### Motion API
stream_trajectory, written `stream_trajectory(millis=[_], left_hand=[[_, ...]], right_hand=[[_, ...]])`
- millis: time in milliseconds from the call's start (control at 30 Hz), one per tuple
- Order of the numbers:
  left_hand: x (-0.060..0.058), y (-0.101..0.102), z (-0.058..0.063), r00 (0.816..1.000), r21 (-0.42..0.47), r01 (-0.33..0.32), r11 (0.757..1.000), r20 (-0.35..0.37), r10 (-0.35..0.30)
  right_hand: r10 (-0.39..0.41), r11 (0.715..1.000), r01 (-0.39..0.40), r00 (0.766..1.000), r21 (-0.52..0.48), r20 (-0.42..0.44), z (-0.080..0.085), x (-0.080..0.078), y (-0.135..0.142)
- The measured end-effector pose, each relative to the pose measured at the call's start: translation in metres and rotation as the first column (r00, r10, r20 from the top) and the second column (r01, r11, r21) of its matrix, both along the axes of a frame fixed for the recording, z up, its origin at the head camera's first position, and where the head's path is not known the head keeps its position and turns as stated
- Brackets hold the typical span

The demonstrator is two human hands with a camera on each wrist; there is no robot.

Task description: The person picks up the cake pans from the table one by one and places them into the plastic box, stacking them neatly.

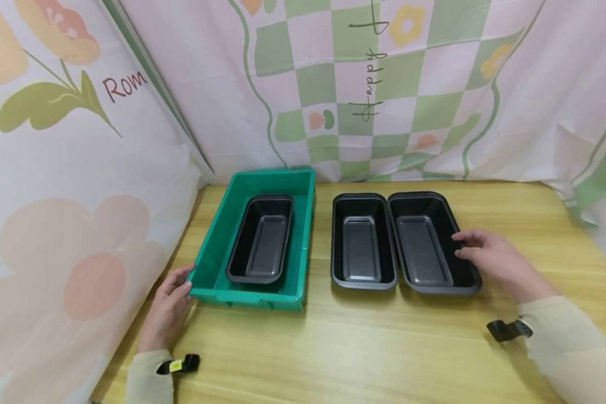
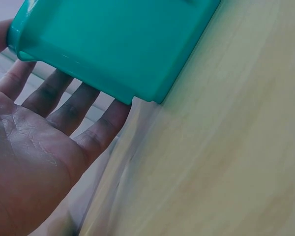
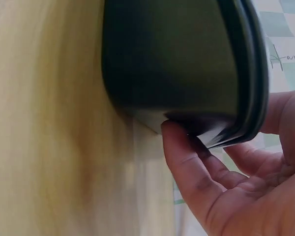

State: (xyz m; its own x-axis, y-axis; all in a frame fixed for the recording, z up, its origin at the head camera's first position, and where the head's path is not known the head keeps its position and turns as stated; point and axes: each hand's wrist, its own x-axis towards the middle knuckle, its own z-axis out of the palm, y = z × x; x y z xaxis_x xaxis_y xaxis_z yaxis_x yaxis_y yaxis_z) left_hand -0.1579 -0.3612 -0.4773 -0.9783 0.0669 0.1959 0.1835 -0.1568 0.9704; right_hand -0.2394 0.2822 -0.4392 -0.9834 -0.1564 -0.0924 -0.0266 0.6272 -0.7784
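Inside the green tray [image 1: 307, 252] on the left lies a black loaf pan [image 1: 267, 247]. My left hand [image 1: 168, 306] holds the tray's near left corner; in the left wrist view its thumb is at the rim and its fingers [image 2: 71, 105] reach along the outside wall. To the right of the tray, two more black loaf pans stand side by side, a middle one [image 1: 362, 249] and a right one [image 1: 424, 249]. My right hand [image 1: 492, 258] grips the right pan's outer long edge. In the right wrist view, fingers [image 3: 187, 167] lie against that pan's outer side below the rim.
Everything stands on a wood-grain table [image 1: 333, 348]. A patterned cloth [image 1: 379, 84] hangs along the back edge, and a flowered cloth [image 1: 70, 224] closes off the left side. Each wrist carries a dark strap.
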Motion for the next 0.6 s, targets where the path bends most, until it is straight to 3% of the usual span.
stream_trajectory(millis=[333, 600], left_hand=[[0.0001, -0.0012, 0.0, 1.0, 0.0, -0.005, 1.0, 0.019, 0.005], [-0.0003, -0.0008, -0.0011, 1.0, 0.005, 0.002, 1.0, 0.02, -0.002]], right_hand=[[-0.091, 0.996, 0.091, 0.996, -0.016, -0.009, -0.0062, 0.0041, 0.0027], [-0.163, 0.978, 0.161, 0.987, -0.13, -0.001, -0.008, 0.0066, 0.0036]])
